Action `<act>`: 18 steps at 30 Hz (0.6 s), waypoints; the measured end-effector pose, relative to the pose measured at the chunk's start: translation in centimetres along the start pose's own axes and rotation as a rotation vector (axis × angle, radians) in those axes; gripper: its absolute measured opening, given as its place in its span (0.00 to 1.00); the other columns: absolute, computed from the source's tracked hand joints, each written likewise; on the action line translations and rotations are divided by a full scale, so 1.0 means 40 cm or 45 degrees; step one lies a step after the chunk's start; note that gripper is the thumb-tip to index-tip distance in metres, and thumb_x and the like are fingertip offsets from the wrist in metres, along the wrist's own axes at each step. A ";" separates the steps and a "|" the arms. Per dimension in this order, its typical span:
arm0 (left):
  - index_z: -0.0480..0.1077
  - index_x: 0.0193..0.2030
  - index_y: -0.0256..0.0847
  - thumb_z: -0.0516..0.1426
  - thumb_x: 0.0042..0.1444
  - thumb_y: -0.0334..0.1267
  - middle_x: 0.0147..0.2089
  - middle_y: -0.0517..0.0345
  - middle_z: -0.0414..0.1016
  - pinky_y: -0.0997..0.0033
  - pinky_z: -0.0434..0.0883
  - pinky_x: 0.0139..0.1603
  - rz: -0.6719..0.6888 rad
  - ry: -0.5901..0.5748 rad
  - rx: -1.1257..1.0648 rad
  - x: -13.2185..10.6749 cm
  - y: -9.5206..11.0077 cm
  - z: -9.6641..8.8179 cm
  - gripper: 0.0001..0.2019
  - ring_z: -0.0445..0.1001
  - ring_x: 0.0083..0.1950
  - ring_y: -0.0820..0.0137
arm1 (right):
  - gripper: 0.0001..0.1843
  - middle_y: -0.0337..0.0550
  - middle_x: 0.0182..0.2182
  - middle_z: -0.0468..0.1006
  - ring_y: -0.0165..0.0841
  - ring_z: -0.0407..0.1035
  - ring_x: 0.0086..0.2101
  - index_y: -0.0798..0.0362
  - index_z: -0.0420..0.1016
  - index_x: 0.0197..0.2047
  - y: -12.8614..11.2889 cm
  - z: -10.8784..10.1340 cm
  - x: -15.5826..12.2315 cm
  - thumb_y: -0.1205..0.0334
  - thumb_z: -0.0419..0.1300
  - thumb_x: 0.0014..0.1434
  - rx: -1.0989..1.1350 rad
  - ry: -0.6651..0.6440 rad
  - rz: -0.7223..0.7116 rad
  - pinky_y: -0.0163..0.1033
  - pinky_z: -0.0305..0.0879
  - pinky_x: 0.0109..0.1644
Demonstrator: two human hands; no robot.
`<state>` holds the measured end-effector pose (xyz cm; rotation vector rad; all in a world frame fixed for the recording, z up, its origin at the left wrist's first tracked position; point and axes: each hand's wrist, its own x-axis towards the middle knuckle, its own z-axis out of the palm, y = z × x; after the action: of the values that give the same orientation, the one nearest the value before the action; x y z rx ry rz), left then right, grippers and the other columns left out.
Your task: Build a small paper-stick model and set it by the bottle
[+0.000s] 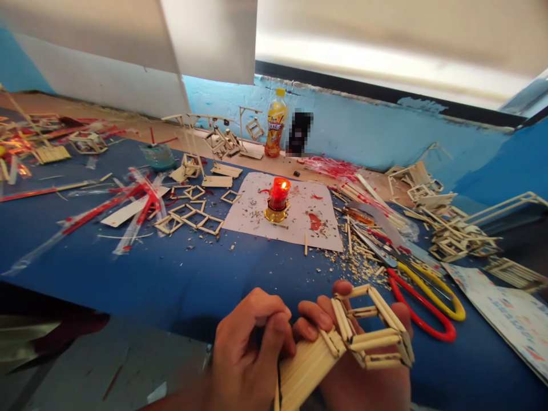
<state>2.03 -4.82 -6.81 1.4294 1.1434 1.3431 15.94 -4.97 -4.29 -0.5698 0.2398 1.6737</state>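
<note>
At the bottom centre my left hand [248, 354] is curled closed, thumb against fingers, pinching the near end of a flat panel of glued wooden sticks [306, 365]. My right hand [363, 365] lies under the same model and grips it; its fingertips show beside an open cube frame of sticks [374, 328] joined to the panel. The model is held above the near edge of the blue table [180, 279].
A lit red candle [278, 197] stands on a white sheet [257, 214] in the middle. Scissors with red and yellow handles [422, 297] lie at right. Square stick frames [188, 214], plastic wrappers, stick piles and an orange drink bottle [274, 123] are scattered about.
</note>
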 end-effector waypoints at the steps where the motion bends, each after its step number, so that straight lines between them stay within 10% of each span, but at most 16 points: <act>1: 0.70 0.38 0.48 0.53 0.73 0.41 0.25 0.66 0.73 0.72 0.71 0.31 -0.007 0.035 -0.025 -0.002 0.000 0.004 0.11 0.73 0.25 0.72 | 0.32 0.39 0.21 0.70 0.34 0.66 0.27 0.45 0.84 0.33 0.000 -0.001 -0.001 0.25 0.67 0.39 0.005 -0.004 0.002 0.42 0.65 0.34; 11: 0.63 0.42 0.46 0.48 0.76 0.40 0.24 0.69 0.73 0.73 0.69 0.36 0.101 0.308 -0.338 0.007 -0.003 0.045 0.09 0.71 0.24 0.76 | 0.33 0.40 0.21 0.71 0.36 0.66 0.26 0.45 0.83 0.34 0.003 -0.009 0.000 0.24 0.66 0.41 0.006 -0.012 -0.037 0.44 0.65 0.34; 18: 0.65 0.48 0.45 0.47 0.76 0.47 0.34 0.61 0.76 0.71 0.75 0.38 -0.209 -0.119 -0.411 0.017 -0.015 0.017 0.11 0.78 0.33 0.72 | 0.33 0.42 0.22 0.74 0.36 0.67 0.27 0.48 0.84 0.35 -0.007 0.007 -0.005 0.25 0.66 0.42 -0.002 0.111 -0.139 0.44 0.68 0.34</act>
<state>2.67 -4.03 -7.27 1.1277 0.9140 1.2651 16.17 -4.95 -3.89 -0.6467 0.2657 1.5453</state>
